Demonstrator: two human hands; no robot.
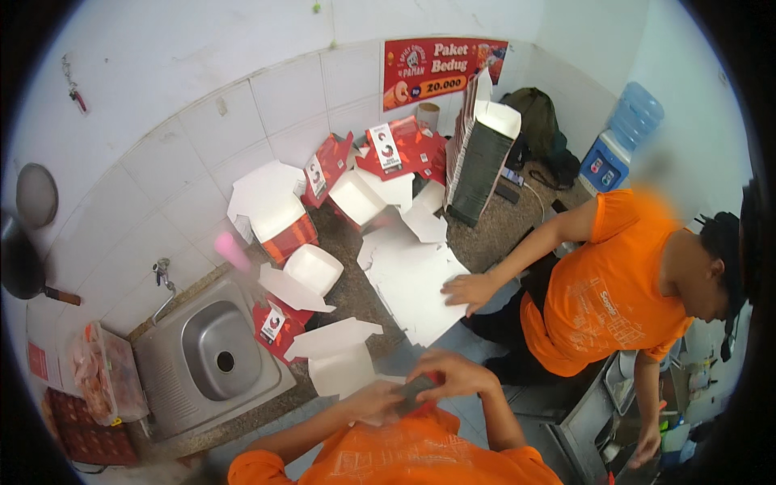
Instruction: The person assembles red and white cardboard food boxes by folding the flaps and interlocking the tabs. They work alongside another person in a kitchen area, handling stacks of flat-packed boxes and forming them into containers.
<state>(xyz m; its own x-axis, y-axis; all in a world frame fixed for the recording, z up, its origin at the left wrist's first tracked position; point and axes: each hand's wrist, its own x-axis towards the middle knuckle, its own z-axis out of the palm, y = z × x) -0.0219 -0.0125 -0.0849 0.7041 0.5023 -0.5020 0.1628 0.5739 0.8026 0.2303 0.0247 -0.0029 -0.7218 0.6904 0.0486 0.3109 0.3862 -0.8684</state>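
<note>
Low in front of my body, my left hand [378,403] and my right hand [457,374] are closed around a small carton food box [415,393] with dark and red sides. My fingers and the low angle hide most of its shape. Just beyond my left hand, an open white food box [339,368] stands on the counter edge with its lid flap raised. Ahead of my right hand lies a pile of flat white carton blanks [416,295], and a co-worker's hand [471,293] rests on its right edge.
A steel sink [218,343] is set into the speckled counter [481,242] at left. Several folded red and white boxes [283,222] crowd the back, beside a tall stack of nested boxes [485,153]. A co-worker in an orange shirt [602,295] stands at right, near a water dispenser [606,162].
</note>
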